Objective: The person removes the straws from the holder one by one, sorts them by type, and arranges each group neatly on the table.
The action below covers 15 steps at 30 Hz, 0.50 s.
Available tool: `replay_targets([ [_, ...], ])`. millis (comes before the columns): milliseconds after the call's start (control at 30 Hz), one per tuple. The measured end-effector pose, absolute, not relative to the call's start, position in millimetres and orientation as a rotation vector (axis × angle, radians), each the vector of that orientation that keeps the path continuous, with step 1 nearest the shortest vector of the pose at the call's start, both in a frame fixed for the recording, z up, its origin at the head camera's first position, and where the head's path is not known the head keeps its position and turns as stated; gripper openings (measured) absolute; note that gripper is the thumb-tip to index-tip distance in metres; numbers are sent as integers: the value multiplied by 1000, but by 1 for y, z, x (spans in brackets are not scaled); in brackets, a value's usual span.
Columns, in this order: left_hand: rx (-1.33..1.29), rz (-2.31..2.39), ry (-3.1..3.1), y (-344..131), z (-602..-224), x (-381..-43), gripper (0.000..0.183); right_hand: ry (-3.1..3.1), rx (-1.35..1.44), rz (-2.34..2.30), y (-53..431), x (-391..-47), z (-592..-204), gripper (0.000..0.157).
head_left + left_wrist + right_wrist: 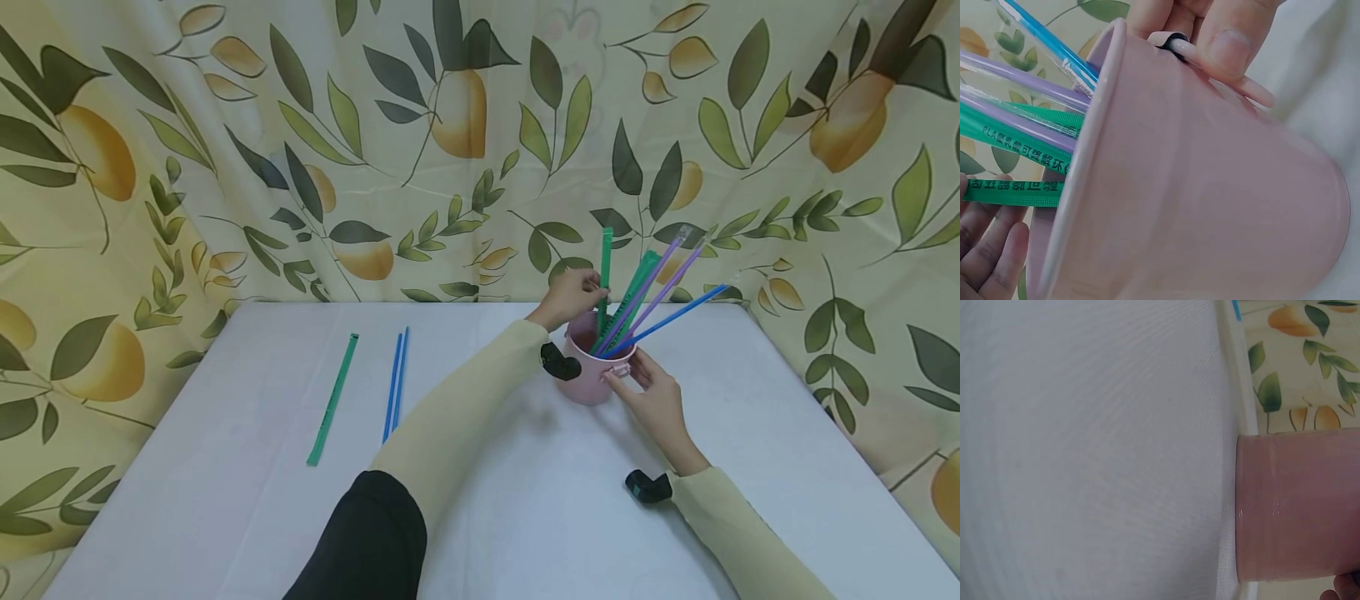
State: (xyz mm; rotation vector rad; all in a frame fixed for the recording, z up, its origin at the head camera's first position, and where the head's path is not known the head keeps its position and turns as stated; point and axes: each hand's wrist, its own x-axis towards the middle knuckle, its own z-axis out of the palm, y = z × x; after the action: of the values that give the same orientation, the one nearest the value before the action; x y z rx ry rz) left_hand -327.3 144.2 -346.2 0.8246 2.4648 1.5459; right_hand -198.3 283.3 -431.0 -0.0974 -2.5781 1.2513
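A person's left hand pinches a slim green-wrapped straw, its lower end inside a smooth pink cup near the white-covered table's far edge, while the right hand grips the cup's handle; insertion seems underway, calling for gentle release with the cup steady.

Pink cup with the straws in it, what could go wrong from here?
The blue straw in the pink cup leans far out to one side, so a jolt might tip it out. The left hand pinches a green straw close to the other straws and could nudge them. The right hand holds the cup at its handle, so an uneven pull might tilt it.
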Motion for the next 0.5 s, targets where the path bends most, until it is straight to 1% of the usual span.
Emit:
replay_targets([
  [233,846,1526,2476,143,-347,-329,17,-2583,-112,1260,283,-199,-430,76],
  [500,909,1414,2547,141,-350,-330,21,-2588,-117,1259,283,-198,-431,76],
])
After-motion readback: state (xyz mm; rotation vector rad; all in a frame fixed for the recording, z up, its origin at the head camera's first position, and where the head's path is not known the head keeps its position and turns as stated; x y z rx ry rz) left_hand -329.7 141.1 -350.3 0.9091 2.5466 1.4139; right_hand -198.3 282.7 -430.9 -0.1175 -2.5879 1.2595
